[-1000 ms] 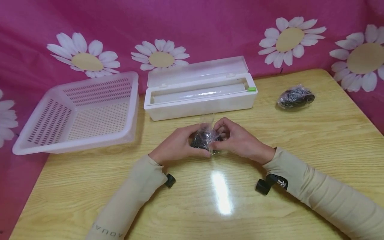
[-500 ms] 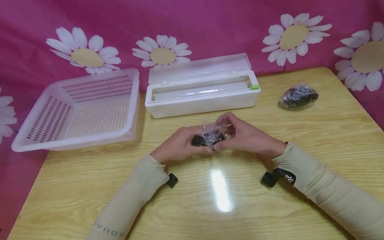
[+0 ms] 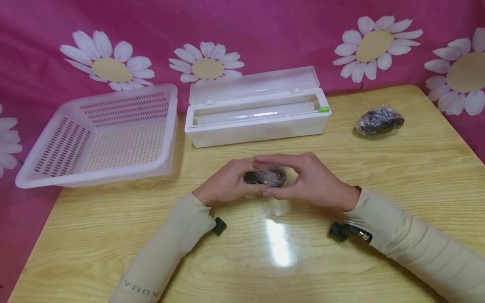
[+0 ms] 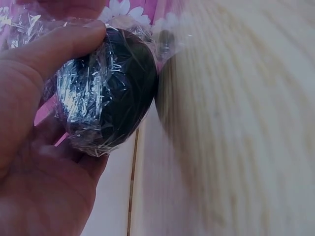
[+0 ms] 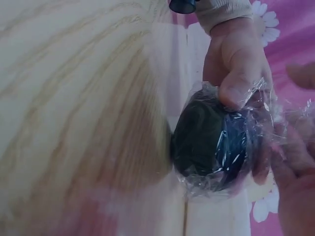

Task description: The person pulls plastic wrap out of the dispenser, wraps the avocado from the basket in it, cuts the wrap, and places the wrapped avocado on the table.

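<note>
A dark oval fruit (image 3: 255,177), wrapped in crinkled cling film, is in my left hand (image 3: 222,182) at the middle of the table. In the left wrist view my thumb lies over the wrapped fruit (image 4: 130,81) and my fingers are beneath it. My right hand (image 3: 320,180) arches around the other end, its fingers spread apart from the thumb. In the right wrist view loose film (image 5: 273,105) trails off the fruit (image 5: 199,140) towards the right hand's fingers. The fruit's lower edge is close over the tabletop.
A second dark oval fruit (image 3: 380,121), wrapped in film, lies at the back right. Behind my hands stands a white cling film dispenser (image 3: 261,134), lid raised, with a roll (image 3: 250,114) inside and a green slider (image 3: 323,109). A white slotted basket (image 3: 172,139) is on the left.
My right hand has gone from pinching at the film to arching wide around the fruit. The film standing above the fruit a second ago now lies lower. The left hand keeps its hold.
</note>
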`<action>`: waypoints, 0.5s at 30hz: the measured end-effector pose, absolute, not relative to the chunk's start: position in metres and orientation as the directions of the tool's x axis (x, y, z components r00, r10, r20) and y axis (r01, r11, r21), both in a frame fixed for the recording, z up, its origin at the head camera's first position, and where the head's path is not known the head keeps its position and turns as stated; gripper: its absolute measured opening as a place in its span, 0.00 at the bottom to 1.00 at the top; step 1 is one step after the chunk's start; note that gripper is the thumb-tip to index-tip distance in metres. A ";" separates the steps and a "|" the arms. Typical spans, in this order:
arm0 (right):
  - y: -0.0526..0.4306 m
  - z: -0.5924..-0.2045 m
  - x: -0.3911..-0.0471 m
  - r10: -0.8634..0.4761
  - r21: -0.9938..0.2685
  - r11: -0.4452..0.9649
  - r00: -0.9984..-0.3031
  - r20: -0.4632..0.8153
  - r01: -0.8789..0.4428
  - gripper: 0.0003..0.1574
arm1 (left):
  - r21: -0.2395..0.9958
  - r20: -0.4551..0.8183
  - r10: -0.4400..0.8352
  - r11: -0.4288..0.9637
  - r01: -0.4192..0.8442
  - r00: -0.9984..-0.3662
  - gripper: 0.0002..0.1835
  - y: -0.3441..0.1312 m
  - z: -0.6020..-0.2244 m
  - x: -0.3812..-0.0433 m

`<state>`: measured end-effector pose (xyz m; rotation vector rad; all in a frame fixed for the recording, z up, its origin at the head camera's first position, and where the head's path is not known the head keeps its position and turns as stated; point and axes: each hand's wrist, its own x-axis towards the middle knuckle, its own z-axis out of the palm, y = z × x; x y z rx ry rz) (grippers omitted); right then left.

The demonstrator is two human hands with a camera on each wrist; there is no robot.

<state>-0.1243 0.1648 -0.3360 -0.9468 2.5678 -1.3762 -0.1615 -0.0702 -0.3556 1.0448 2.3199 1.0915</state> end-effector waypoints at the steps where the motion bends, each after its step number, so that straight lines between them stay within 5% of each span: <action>1: 0.165 -0.336 -0.124 -0.556 -0.765 0.406 -0.800 0.227 -0.499 0.40 | 0.781 -0.024 0.751 0.427 0.457 -0.660 0.22 -0.070 -0.356 -0.161; 7: 0.166 -0.333 -0.122 -0.583 -0.721 0.372 -0.752 0.308 -0.584 0.21 | 0.799 -0.033 0.741 0.422 0.428 -0.670 0.34 -0.072 -0.356 -0.161; 15: 0.163 -0.334 -0.117 -0.705 -0.489 0.330 -0.556 0.441 -0.807 0.21 | 0.783 -0.028 0.760 0.421 0.458 -0.650 0.36 -0.076 -0.355 -0.164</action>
